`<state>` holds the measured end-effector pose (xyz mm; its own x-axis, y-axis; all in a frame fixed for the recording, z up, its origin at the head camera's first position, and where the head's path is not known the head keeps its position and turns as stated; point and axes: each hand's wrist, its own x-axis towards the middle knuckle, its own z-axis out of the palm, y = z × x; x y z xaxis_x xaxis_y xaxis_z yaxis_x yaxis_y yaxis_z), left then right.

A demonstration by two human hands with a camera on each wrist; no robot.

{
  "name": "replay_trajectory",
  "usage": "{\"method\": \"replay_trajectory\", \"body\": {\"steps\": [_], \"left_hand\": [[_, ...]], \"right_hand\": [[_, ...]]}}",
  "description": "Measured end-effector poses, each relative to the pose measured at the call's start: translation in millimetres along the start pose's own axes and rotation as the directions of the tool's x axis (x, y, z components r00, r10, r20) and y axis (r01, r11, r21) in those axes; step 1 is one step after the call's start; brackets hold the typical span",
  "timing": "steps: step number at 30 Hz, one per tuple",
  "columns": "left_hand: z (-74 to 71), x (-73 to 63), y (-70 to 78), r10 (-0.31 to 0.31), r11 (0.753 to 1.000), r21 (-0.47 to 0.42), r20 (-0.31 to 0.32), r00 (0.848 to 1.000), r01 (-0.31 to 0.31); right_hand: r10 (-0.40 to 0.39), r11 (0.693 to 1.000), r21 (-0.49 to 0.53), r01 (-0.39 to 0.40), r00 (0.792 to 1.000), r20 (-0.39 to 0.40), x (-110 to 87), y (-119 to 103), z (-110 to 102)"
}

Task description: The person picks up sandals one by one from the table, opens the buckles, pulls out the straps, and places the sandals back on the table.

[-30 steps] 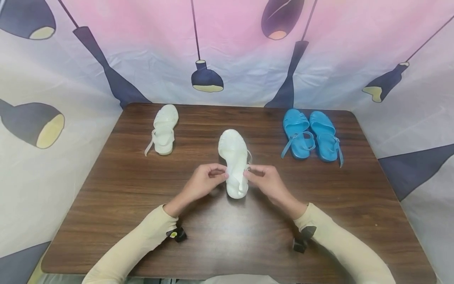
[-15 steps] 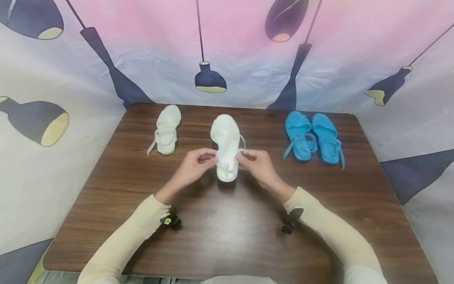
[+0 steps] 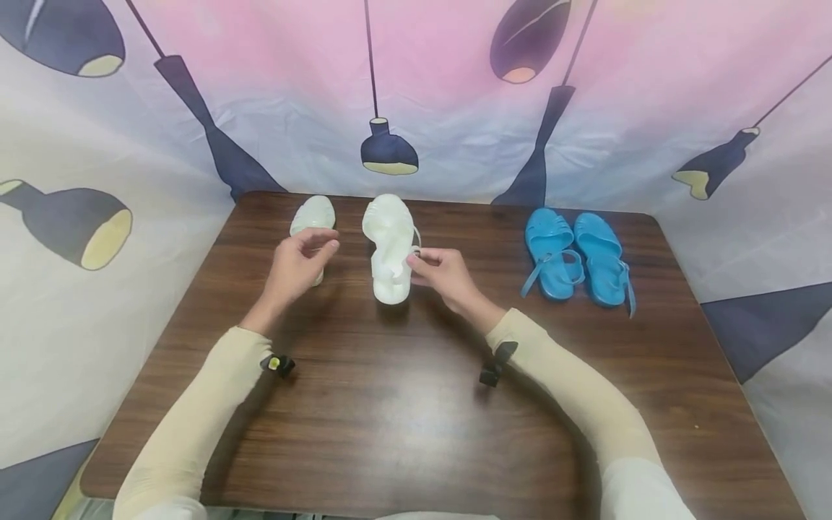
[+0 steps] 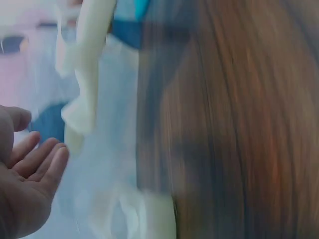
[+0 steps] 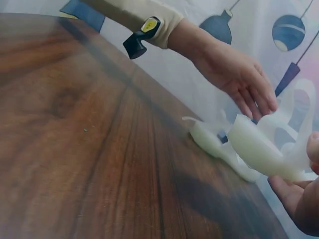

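A big cloth [image 3: 448, 65] with lamps drawn on it hangs at 12 o'clock, behind the brown table [image 3: 403, 426]. Two blue sandals [image 3: 549, 249] sit on the table at 2 o'clock. A white sandal [image 3: 391, 249] is up above the table near 11 o'clock. The right hand [image 3: 448, 276] pinches it at its 3 o'clock edge, between thumb and fingers. The other white sandal [image 3: 314, 214] lies near 10 o'clock. The left hand [image 3: 295, 267] hangs over it, fingers loosely bent with a narrow gap to the thumb. From the head, that hand hides the other sandal's loose strap [image 5: 192, 119], but the right wrist view shows it poking out.
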<state>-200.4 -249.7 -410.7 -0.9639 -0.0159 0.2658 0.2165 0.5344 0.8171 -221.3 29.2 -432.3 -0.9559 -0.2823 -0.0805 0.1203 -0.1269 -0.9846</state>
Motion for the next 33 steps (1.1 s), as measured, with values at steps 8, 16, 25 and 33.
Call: {"method": "replay_trajectory", "body": {"steps": [8,16,25,33], "left_hand": [[-36.7,12.5,-46.2,-0.091,0.996,-0.004,-0.153,0.984,0.092],[-51.0,11.5,-76.5,-0.235,0.971,-0.052,-0.022,0.972,0.234],[-45.6,10.6,-87.4,-0.357,0.934,0.004,0.045,0.933,0.357],[-41.9,12.5,-90.5,-0.372,0.928,-0.006,0.042,0.927,0.373]], "right_hand": [[0.008,1.000,0.024,-0.008,1.000,0.019,32.4,12,21],[0.030,0.999,0.037,-0.030,1.000,0.009,62.5,31,43],[0.057,0.998,0.038,-0.057,0.998,-0.006,80.0,41,52],[0.086,0.996,0.017,-0.086,0.996,0.001,89.8,47,57]]}}
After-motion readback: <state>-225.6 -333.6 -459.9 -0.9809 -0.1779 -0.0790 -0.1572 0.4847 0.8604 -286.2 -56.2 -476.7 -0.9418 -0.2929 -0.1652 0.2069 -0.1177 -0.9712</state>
